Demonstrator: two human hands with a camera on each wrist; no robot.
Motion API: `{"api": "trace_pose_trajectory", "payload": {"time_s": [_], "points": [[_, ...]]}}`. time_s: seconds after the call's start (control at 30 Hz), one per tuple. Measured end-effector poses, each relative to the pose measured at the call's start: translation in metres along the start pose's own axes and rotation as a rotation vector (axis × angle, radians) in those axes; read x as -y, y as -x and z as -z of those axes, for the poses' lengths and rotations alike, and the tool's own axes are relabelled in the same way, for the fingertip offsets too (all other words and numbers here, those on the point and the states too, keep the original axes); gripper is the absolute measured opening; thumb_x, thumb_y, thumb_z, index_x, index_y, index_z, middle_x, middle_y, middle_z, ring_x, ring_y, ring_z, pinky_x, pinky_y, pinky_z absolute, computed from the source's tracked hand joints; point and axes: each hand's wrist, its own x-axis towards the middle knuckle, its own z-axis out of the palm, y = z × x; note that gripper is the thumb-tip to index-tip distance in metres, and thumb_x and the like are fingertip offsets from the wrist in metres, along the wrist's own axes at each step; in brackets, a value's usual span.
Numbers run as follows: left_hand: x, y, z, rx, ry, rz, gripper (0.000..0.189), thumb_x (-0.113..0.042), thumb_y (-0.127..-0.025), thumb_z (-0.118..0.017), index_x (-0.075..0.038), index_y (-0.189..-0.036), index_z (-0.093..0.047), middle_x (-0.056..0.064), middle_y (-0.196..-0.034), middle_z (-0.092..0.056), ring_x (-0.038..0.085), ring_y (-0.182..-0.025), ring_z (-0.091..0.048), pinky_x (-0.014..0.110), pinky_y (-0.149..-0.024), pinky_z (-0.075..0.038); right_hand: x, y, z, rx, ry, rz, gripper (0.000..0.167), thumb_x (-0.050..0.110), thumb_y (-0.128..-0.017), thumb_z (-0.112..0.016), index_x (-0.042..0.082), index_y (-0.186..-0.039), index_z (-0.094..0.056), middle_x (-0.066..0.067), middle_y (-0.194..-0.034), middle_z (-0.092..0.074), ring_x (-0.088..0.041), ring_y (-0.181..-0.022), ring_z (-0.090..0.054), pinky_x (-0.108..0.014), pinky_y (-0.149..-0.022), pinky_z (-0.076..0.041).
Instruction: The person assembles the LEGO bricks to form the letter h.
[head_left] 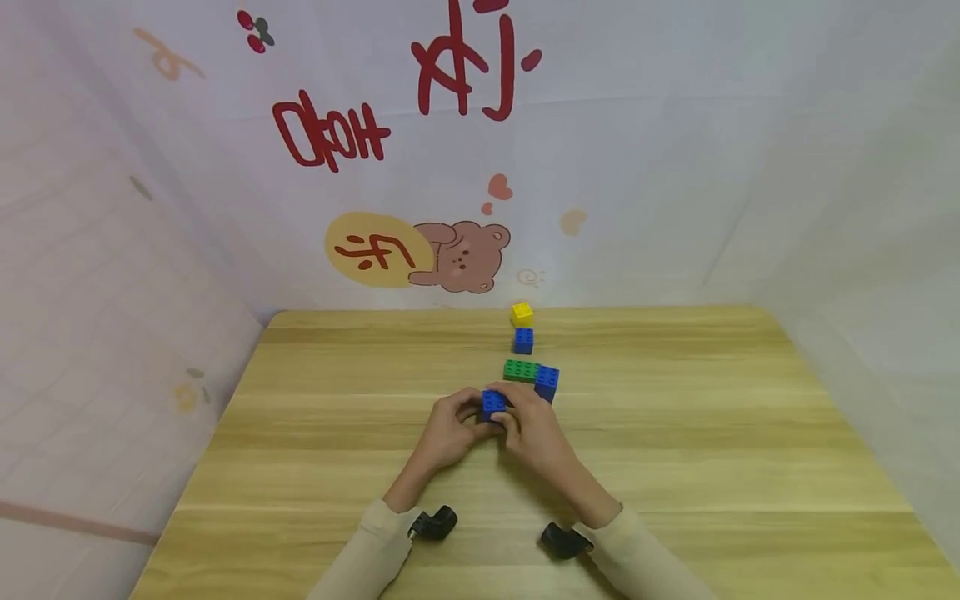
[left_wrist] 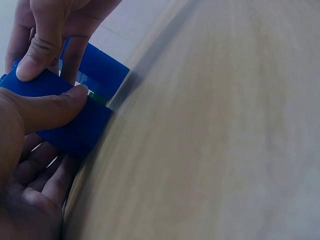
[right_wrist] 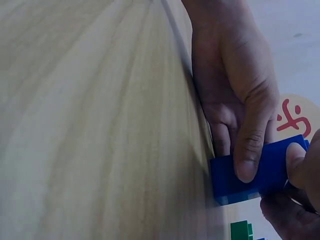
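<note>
Both hands are at a blue building brick (head_left: 492, 403) with studs on top, in the middle of the table in the head view. My left hand (head_left: 447, 429) grips it low on the left, its thumb lying across the near side. From the right, my right hand (head_left: 534, 421) pinches it nearer the studded top between thumb and fingers. In the right wrist view the held blue brick (right_wrist: 270, 167) looks tall, its base close to the table top. Just beyond the right hand stand another blue brick (head_left: 547, 381) and a long green brick (head_left: 521, 370), side by side.
Farther back on the wooden table (head_left: 675, 433) are a small blue brick (head_left: 523, 340) and a yellow brick (head_left: 522, 314) near the rear edge. A white printed cloth (head_left: 645, 167) rises behind the table. Black curved pieces (head_left: 435, 523) stick out at both sleeves.
</note>
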Motion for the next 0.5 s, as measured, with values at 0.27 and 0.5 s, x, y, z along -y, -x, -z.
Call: {"api": "trace_pose_trajectory", "payload": {"time_s": [0.27, 0.5], "points": [[-0.001, 0.001, -0.001, -0.001, -0.045, -0.007, 0.03, -0.009, -0.087, -0.082, -0.006, -0.115, -0.069, 0.015, -0.122, -0.071, 0.03, -0.121, -0.068, 0.036, -0.104, -0.056, -0.003, 0.004, 0.007, 0.033, 0.03, 0.054, 0.042, 0.012, -0.099, -0.068, 0.007, -0.14, -0.061, -0.012, -0.137, -0.066, -0.03, -0.13, -0.061, -0.047, -0.11, -0.051], [-0.001, 0.0, -0.002, 0.009, -0.102, -0.022, 0.034, -0.003, -0.09, -0.077, -0.003, -0.122, -0.069, 0.017, -0.125, -0.07, 0.034, -0.121, -0.068, 0.038, -0.104, -0.057, -0.001, 0.007, 0.015, 0.068, 0.05, 0.02, 0.049, 0.022, -0.1, -0.069, 0.009, -0.145, -0.057, -0.011, -0.144, -0.062, -0.029, -0.136, -0.057, -0.048, -0.114, -0.048]]}}
